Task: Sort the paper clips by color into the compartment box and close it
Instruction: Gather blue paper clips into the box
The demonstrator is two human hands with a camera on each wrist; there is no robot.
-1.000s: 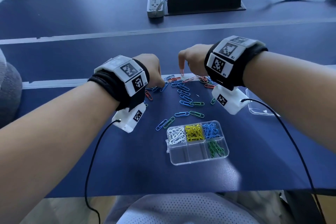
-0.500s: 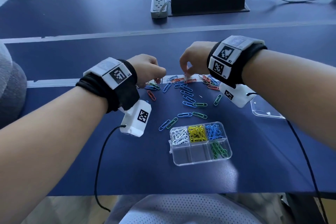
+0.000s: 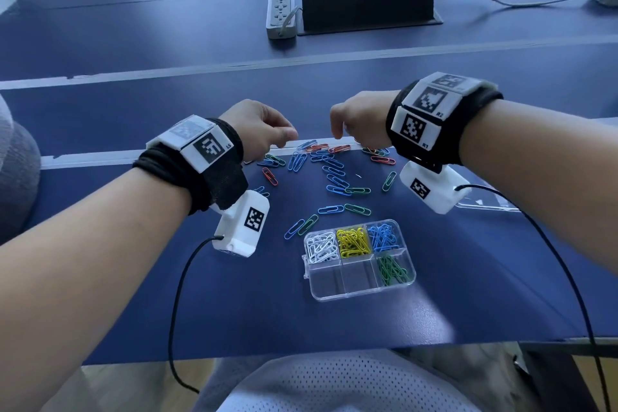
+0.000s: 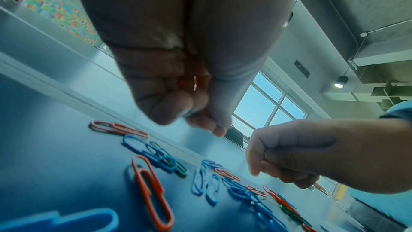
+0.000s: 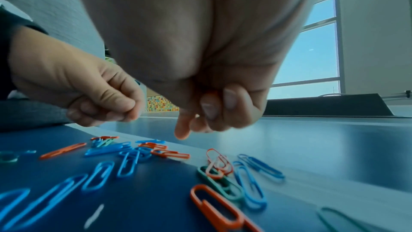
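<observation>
A clear compartment box (image 3: 361, 295) lies open near the table's front, with white, yellow, blue and green clips in separate cells and two front cells bare. Loose red, blue and green paper clips (image 3: 334, 174) are scattered beyond it. My left hand (image 3: 264, 130) hovers over the pile's far left, its fingers curled round red clips (image 4: 195, 82) that show inside the fist. At the pile's far right, my right hand (image 3: 354, 120) is curled too, with a red clip (image 5: 211, 93) tucked behind its fingers and the index finger pointing down.
The box's clear lid (image 3: 485, 205) lies on the table to the right, partly behind my right wrist camera. A power strip (image 3: 281, 15) and a black cable hatch (image 3: 366, 7) sit far back. Cables hang from both wrists over the table's front edge.
My right hand pressed a fingertip on a red clip at the pile's far edge, then curled and rose slightly. My left hand lifted off the pile's left side, staying closed.
</observation>
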